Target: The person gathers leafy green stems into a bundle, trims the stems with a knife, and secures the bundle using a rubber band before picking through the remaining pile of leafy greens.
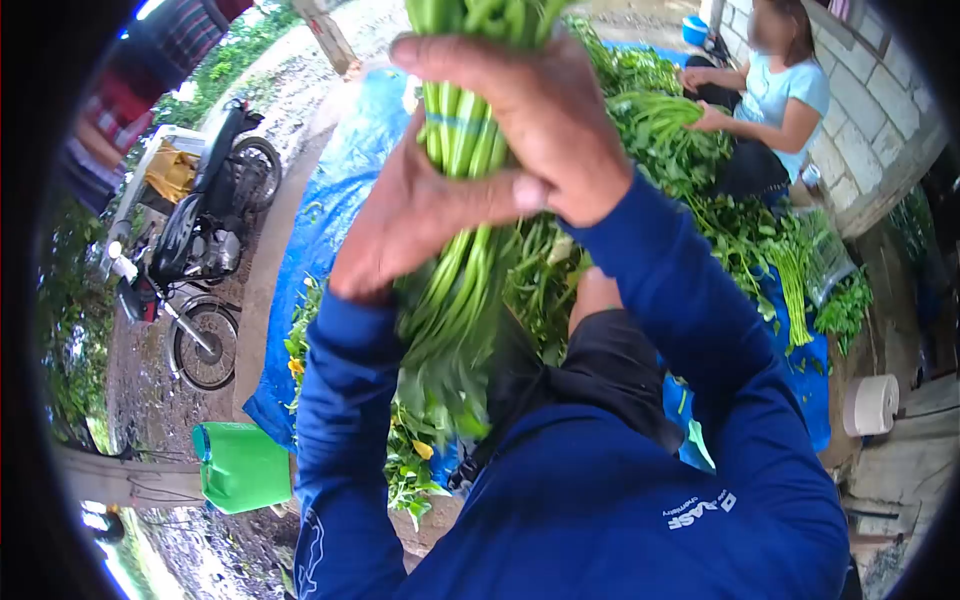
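Blue tarp point(345, 165) covers much of the ground under a semi-open shelter, w/ a block wall point(845, 130) on the R side & wet, muddy ground on the L. Motorbike point(205, 225) is parked on the mud past the tarp edge, a yellow cloth or bag point(171, 172) by it. Green jug point(245, 468) sits nr the tarp's lower L corner; dark & red fabrics point(165, 50) show top L.

Bunch of green stalks point(460, 150) is held up in front of the wearer's body, above the tarp. Thin bluish band point(455, 121) goes round the stalks; leafy ends hang down btwn the forearms, a bit blurred. Top end is cut off by the frame edge.

R hand point(565, 130) is clasped on the bunch, fingers across the stalks above the band. L hand point(405, 225) also grips it, wrapped round just below the band. Both sleeves are dark blue.

Big leafy pile point(665, 145) lies on the R part of the tarp. Seated person in a light-blue top point(795, 95) is beside it, holding a loose handful of stalks point(650, 112). Closer in on the R: laid-out stalks point(793, 285), clear plastic point(828, 262), & a whitish round object point(872, 405) just off the tarp. Leaves w/ yellow bits point(410, 462) lie nr the wearer's L forearm.
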